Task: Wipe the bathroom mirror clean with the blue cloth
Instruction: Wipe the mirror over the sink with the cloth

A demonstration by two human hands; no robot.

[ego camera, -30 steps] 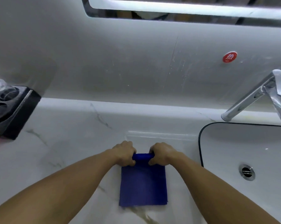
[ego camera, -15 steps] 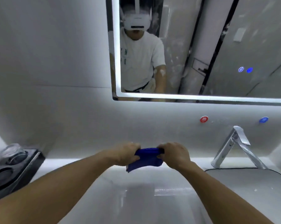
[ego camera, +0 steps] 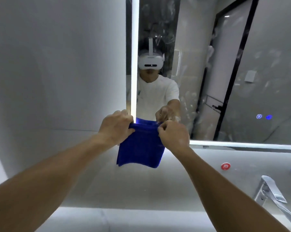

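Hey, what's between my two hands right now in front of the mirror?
In the head view, the top edge of the blue cloth spans from the left hand to the right hand; both grip it.

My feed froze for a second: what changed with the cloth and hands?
The blue cloth was lifted off the counter and raised in front of the lower left corner of the mirror, now hanging from its top edge. Unchanged: the left hand and right hand each grip a top corner.
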